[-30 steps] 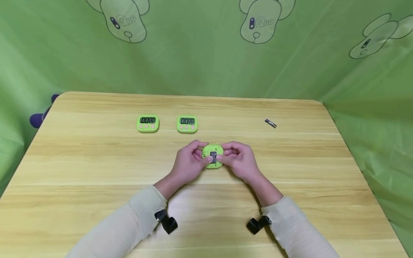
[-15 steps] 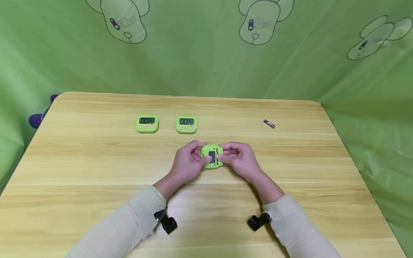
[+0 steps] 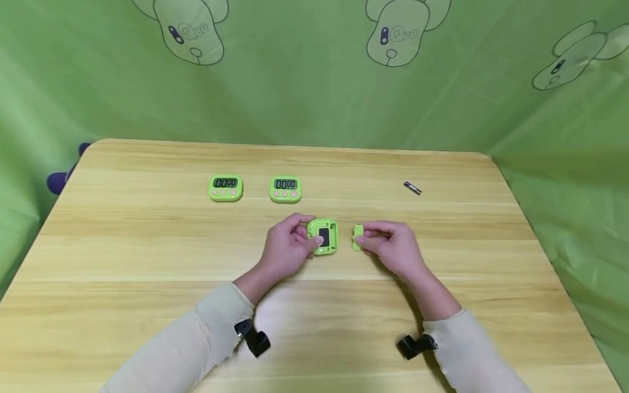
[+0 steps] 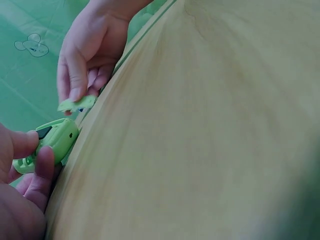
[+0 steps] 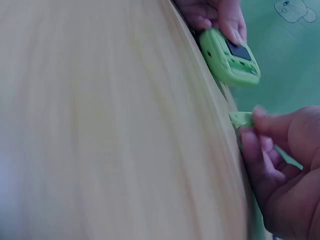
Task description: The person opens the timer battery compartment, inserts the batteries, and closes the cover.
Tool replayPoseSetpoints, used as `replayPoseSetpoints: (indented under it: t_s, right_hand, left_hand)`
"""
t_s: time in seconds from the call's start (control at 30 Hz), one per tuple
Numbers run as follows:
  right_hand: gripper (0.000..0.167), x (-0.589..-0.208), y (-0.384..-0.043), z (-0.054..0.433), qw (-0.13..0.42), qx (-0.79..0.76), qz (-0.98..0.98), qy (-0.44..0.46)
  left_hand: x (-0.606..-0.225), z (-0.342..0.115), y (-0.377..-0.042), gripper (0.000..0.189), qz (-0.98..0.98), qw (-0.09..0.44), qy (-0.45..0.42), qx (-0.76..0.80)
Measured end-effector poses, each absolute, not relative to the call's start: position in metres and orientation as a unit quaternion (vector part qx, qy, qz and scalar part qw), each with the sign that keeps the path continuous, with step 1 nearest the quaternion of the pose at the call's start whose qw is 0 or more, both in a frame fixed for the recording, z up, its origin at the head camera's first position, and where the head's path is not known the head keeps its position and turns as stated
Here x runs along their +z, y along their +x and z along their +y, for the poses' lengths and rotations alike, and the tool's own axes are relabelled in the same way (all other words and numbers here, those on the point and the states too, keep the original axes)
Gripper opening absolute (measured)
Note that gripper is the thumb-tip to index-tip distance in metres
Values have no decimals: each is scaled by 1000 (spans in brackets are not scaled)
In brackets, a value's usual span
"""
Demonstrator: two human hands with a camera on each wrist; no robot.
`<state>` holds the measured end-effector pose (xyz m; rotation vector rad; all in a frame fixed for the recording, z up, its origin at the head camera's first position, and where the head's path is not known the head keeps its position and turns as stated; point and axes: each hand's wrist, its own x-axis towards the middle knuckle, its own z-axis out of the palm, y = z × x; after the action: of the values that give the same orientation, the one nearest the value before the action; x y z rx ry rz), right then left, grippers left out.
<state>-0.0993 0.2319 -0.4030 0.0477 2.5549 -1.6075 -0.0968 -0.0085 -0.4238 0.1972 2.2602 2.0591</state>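
My left hand (image 3: 287, 245) grips a green digital timer (image 3: 332, 237), back side up, with the thumb on the dark rectangle in its middle. The timer's battery compartment (image 5: 241, 66) lies uncovered along the side facing my right hand. Between thumb and fingers my right hand (image 3: 393, 245) pinches the small green battery cover (image 3: 357, 238), held a short gap to the right of the timer. In the left wrist view the cover (image 4: 76, 104) shows beyond the timer (image 4: 59, 140), apart from it.
Two more green timers (image 3: 225, 188) (image 3: 285, 189) lie face up behind my hands, their displays showing zeros. A dark, slim battery (image 3: 412, 188) rests at the back right of the wooden table (image 3: 147, 245). Green printed cloth (image 3: 314, 98) hangs behind and beside the table.
The battery cover has slid off the timer, opening the compartment. My right hand has moved to the right with the cover, while my left hand keeps the timer in place.
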Motion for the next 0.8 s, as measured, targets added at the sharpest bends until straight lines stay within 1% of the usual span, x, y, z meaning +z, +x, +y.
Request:
replayPoseSetpoints:
  t_s: [0.17,0.4,0.53,0.67,0.8]
  right_hand:
    - [27,-400,-97,248,21,-420,907,-14]
    - [25,-403,-96,251,23,-403,915,-24]
    - [24,-403,-96,254,22,-395,918,-11]
    - [23,-399,-100,265,3,-387,922,15]
    - [31,-392,-110,282,-25,-383,921,68]
  left_hand:
    - [-423,-8,-97,42,738,35,72,670]
    - [-424,-9,-96,42,740,42,63,668]
    - [-426,-9,-96,42,738,44,61,671]
    - [-425,-9,-96,42,736,44,62,673]
    - [-423,-9,-96,42,733,43,64,676]
